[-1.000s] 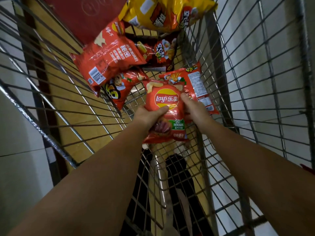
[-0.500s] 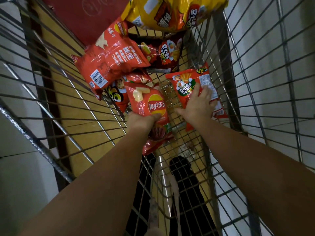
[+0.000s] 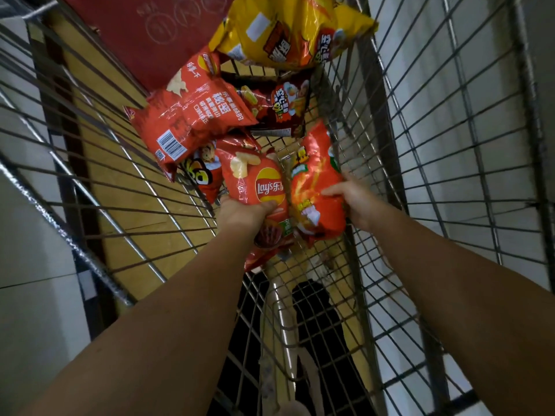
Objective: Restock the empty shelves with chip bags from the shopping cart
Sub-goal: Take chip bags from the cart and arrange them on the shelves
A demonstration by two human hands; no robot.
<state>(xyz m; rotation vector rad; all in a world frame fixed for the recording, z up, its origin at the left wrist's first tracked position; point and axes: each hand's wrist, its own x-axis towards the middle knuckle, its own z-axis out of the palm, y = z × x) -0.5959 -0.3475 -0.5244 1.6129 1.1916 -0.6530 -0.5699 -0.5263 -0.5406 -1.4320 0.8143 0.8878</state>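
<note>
Red foil dominates the wire shopping cart. At far left of the pile, a red bag with a barcode lies on the heap, overlapping a smaller red packet beneath it. Next, the left hand grips a red Lay's bag at its lower half, thumb curled across the front panel. Just beside it, touching, is an orange-red bag, tilted on edge; the right hand holds it, fingers over the front face, thumb hidden behind. Above these lie a dark brown bag and, at the far end, a large yellow bag. No shelves are in view.

Assessment: the bags appear air-filled, light and soft, with glossy film likely to slip under a loose hold. Contents are presumably brittle; squeezing the middle risks crushing. A hold at the crimped seam or the lower edge seems safest. Both held bags remain inside the cart, not yet lifted clear.
</note>
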